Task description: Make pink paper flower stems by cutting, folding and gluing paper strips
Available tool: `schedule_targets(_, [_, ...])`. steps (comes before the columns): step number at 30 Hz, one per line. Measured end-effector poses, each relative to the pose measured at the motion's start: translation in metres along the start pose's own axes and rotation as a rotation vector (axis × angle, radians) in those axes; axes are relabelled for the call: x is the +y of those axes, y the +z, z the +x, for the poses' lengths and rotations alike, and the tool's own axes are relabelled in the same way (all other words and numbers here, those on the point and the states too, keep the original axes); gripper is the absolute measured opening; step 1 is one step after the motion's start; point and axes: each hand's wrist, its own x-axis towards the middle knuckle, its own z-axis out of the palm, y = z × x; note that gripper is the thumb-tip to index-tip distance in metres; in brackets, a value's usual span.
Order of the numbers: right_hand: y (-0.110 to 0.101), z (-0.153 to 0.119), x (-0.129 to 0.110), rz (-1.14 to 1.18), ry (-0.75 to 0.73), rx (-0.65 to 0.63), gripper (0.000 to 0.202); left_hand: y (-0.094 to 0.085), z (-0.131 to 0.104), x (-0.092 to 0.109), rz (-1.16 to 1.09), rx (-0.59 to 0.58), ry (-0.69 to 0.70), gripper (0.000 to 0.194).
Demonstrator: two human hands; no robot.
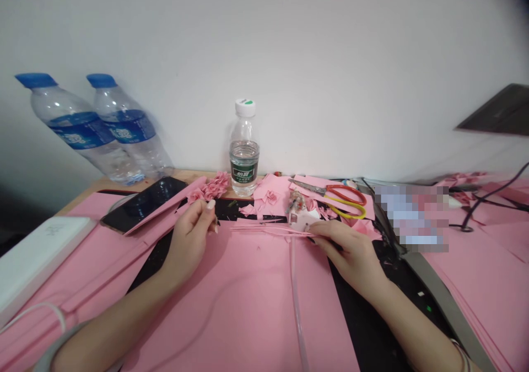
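Observation:
Thin folded pink paper strips [273, 230] stretch sideways over a large pink sheet [239, 300]. Their right end is pinched between the thumb and fingers of my right hand [347, 251]. My left hand [192, 237] is raised left of the strips' free end, its thumb pressed to the curled fingers; whatever it may hold is too hidden to make out. Behind my left hand are folded pink paper flowers [212, 187]. A white device [303, 217] sits just beyond my right fingertips.
Scissors with red and yellow handles [345, 198] lie at the back. A small bottle [244, 157] stands by the wall. At left are a phone [144, 204], a white box [45, 262] and two large bottles [82, 129]. More pink paper [487, 273] lies at right.

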Motion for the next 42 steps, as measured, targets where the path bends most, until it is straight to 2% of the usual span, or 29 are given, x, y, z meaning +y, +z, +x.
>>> schedule_targets(3, [0.000, 0.000, -0.001, 0.001, -0.004, 0.002, 0.017, -0.002, 0.001, 0.000, 0.065, 0.000, -0.002, 0.052])
schedule_targets(7, [-0.001, 0.000, -0.001, -0.002, 0.009, 0.002, 0.018, -0.002, 0.003, -0.003, 0.087, 0.043, -0.007, 0.052])
schedule_targets(9, [-0.001, 0.000, -0.001, -0.002, 0.013, 0.001, 0.018, -0.001, 0.004, -0.007, 0.073, 0.068, -0.010, 0.043])
schedule_targets(11, [-0.001, 0.000, -0.001, -0.001, 0.013, 0.003, 0.018, 0.001, 0.005, -0.011, 0.061, 0.065, -0.008, 0.026])
schedule_targets(12, [-0.001, 0.000, -0.001, -0.002, 0.011, 0.004, 0.018, 0.003, 0.005, -0.013, 0.061, 0.054, -0.002, 0.026])
schedule_targets(15, [0.000, 0.000, -0.001, -0.013, 0.005, 0.007, 0.018, 0.004, 0.003, -0.013, 0.126, 0.015, 0.036, 0.049])
schedule_targets(18, [0.000, -0.001, -0.001, -0.023, -0.015, 0.011, 0.018, 0.004, 0.000, -0.007, 0.228, -0.050, 0.150, 0.041])
schedule_targets(23, [0.001, -0.002, -0.002, -0.017, -0.052, -0.002, 0.018, 0.005, -0.008, 0.002, 0.314, -0.209, 0.431, 0.028])
schedule_targets(27, [0.001, -0.002, -0.004, 0.001, -0.083, 0.002, 0.019, 0.008, -0.012, 0.002, 0.297, -0.282, 0.535, 0.017])
schedule_targets(33, [0.002, -0.001, -0.007, 0.023, -0.116, -0.003, 0.017, 0.011, -0.013, 0.001, 0.254, -0.315, 0.553, 0.007])
schedule_targets(42, [0.004, -0.005, -0.004, 0.038, -0.028, -0.040, 0.019, 0.010, -0.014, -0.001, 0.227, -0.264, 0.553, 0.010])
